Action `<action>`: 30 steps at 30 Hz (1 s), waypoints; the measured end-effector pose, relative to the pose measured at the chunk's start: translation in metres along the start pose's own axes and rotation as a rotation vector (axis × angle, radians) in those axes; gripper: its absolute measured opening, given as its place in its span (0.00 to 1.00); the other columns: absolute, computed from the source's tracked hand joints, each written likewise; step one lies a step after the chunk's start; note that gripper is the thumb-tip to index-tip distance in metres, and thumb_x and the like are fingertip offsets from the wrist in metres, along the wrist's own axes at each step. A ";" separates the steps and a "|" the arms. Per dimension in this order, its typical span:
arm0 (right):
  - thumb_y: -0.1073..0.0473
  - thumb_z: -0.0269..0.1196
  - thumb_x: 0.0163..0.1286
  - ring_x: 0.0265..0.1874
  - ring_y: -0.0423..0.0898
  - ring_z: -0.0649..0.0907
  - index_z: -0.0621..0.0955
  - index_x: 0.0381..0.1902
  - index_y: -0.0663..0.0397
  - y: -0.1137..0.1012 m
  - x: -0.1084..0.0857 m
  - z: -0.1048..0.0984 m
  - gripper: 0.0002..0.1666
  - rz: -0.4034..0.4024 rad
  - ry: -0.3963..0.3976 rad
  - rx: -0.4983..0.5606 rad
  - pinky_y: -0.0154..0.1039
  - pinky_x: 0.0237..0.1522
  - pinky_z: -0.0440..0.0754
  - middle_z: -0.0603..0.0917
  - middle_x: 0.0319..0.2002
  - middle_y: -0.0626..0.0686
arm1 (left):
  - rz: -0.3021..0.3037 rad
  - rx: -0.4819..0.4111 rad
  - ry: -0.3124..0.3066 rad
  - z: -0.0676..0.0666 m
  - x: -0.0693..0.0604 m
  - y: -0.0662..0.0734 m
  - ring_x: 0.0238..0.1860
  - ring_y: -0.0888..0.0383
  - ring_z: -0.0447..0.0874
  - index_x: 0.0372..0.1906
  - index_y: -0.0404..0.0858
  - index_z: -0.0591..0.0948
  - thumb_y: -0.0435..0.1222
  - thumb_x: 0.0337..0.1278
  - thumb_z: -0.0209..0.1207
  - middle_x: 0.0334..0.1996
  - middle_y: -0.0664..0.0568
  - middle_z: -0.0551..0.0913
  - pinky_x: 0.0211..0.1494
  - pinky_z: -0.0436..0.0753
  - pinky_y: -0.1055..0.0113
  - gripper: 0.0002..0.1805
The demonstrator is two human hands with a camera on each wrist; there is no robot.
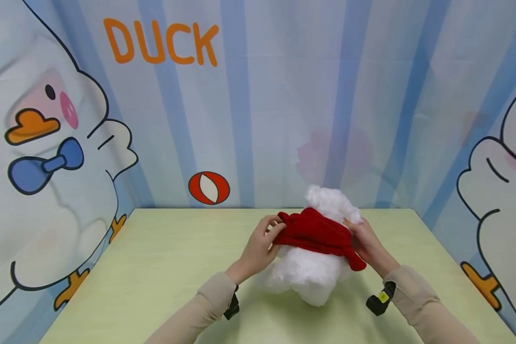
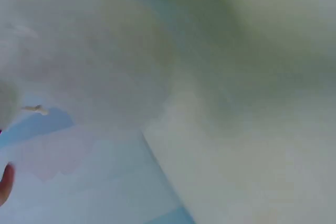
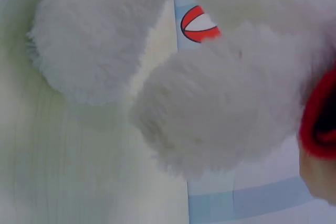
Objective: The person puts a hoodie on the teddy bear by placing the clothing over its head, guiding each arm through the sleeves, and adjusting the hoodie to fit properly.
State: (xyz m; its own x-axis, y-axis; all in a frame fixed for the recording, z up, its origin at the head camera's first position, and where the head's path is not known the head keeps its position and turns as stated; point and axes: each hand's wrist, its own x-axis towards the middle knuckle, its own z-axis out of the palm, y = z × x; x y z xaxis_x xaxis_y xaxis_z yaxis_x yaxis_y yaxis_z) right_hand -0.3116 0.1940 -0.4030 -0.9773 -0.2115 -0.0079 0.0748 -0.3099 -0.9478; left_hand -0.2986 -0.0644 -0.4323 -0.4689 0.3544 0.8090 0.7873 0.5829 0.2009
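Observation:
A white fluffy plush toy (image 1: 311, 277) is held up over the table, tilted, with a red knitted garment (image 1: 314, 231) round its middle. My left hand (image 1: 258, 246) pinches the garment's left end between thumb and fingers. At the other side, my right hand (image 1: 368, 243) grips the garment's upper right edge beside the white fur; some of its fingers are hidden behind. One red sleeve (image 1: 358, 260) hangs below that hand. The right wrist view shows furry white limbs (image 3: 210, 114) and a red cuff opening (image 3: 320, 124). Blurred white fur (image 2: 89, 51) fills much of the left wrist view.
A pale green-yellow table (image 1: 176, 267) lies under the toy. Behind it hangs a blue-striped curtain (image 1: 275, 119) printed with ducks and a red-and-white ball. Black wrist cameras (image 1: 380, 301) sit beneath both forearms.

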 end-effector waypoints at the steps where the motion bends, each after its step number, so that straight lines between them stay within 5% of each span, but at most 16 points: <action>1: 0.62 0.44 0.69 0.24 0.34 0.73 0.71 0.32 0.43 0.000 -0.001 0.002 0.10 0.007 0.031 -0.005 0.26 0.30 0.72 0.73 0.24 0.40 | 0.130 0.126 0.025 -0.002 -0.001 0.000 0.42 0.51 0.71 0.44 0.36 0.73 0.26 0.46 0.55 0.45 0.43 0.70 0.41 0.75 0.64 0.16; 4: 0.59 0.45 0.69 0.23 0.33 0.72 0.69 0.34 0.46 -0.002 -0.001 0.012 0.05 0.001 0.156 -0.105 0.26 0.30 0.71 0.73 0.22 0.37 | 0.432 0.411 0.160 -0.004 -0.004 0.005 0.40 0.50 0.69 0.40 0.37 0.74 0.31 0.53 0.52 0.39 0.44 0.72 0.41 0.72 0.59 0.09; 7: 0.58 0.47 0.68 0.24 0.32 0.71 0.69 0.37 0.49 -0.003 0.000 0.023 0.04 -0.024 0.292 -0.251 0.26 0.32 0.69 0.72 0.21 0.35 | 0.571 0.528 0.222 -0.004 -0.008 0.016 0.37 0.51 0.71 0.35 0.39 0.76 0.32 0.58 0.47 0.33 0.46 0.73 0.41 0.73 0.59 0.06; 9: 0.59 0.47 0.66 0.24 0.33 0.69 0.68 0.35 0.52 -0.003 0.002 0.028 0.04 -0.044 0.366 -0.307 0.28 0.33 0.67 0.70 0.20 0.35 | 0.554 0.526 0.196 -0.003 -0.011 0.022 0.34 0.54 0.73 0.34 0.37 0.76 0.31 0.60 0.46 0.31 0.48 0.74 0.40 0.75 0.64 0.08; 14: 0.62 0.48 0.62 0.20 0.37 0.65 0.67 0.27 0.54 -0.001 0.007 0.032 0.04 -0.075 0.514 -0.293 0.30 0.29 0.64 0.65 0.16 0.39 | 0.235 0.433 0.108 -0.003 -0.020 0.027 0.29 0.57 0.69 0.32 0.33 0.74 0.31 0.54 0.39 0.28 0.47 0.71 0.30 0.74 0.73 0.11; 16: 0.62 0.49 0.61 0.19 0.36 0.64 0.67 0.26 0.54 0.000 0.009 0.031 0.04 -0.083 0.572 -0.273 0.30 0.27 0.64 0.65 0.15 0.39 | 0.207 0.470 0.088 -0.003 -0.022 0.027 0.27 0.58 0.67 0.30 0.34 0.73 0.31 0.52 0.38 0.26 0.48 0.69 0.26 0.72 0.73 0.11; 19: 0.62 0.48 0.62 0.21 0.37 0.65 0.69 0.30 0.55 0.001 0.012 0.033 0.03 -0.098 0.620 -0.250 0.30 0.29 0.64 0.66 0.18 0.40 | 0.308 0.561 0.083 -0.002 -0.024 0.031 0.24 0.58 0.67 0.28 0.36 0.73 0.30 0.57 0.38 0.24 0.49 0.70 0.24 0.70 0.73 0.12; 23: 0.62 0.47 0.64 0.35 0.42 0.71 0.70 0.46 0.63 0.002 0.013 0.038 0.14 -0.146 0.578 -0.358 0.33 0.41 0.68 0.75 0.37 0.51 | 0.433 0.601 0.127 -0.006 -0.020 0.040 0.26 0.56 0.71 0.32 0.37 0.76 0.31 0.64 0.37 0.26 0.50 0.74 0.30 0.74 0.69 0.15; 26: 0.62 0.49 0.64 0.46 0.51 0.72 0.66 0.54 0.66 0.003 0.011 0.044 0.21 -0.212 0.521 -0.497 0.41 0.50 0.68 0.72 0.50 0.63 | 0.514 0.581 0.152 -0.016 -0.007 0.049 0.30 0.56 0.74 0.34 0.38 0.77 0.32 0.65 0.38 0.30 0.50 0.77 0.35 0.76 0.67 0.15; 30: 0.61 0.54 0.62 0.44 0.55 0.75 0.69 0.51 0.66 0.005 0.010 0.054 0.20 -0.271 0.483 -0.608 0.39 0.44 0.72 0.75 0.47 0.65 | 0.689 0.609 0.145 -0.018 0.019 0.058 0.32 0.58 0.75 0.38 0.41 0.78 0.34 0.63 0.42 0.34 0.53 0.78 0.36 0.76 0.68 0.12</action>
State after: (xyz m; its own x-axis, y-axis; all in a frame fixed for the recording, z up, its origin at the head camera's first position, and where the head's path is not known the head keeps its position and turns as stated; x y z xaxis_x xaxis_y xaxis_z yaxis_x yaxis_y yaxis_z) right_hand -0.3100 0.1401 -0.3905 -0.9340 0.2638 0.2410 -0.1605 0.2929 -0.9426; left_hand -0.2546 -0.0373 -0.3957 0.1106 0.6944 0.7110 0.5079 0.5754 -0.6410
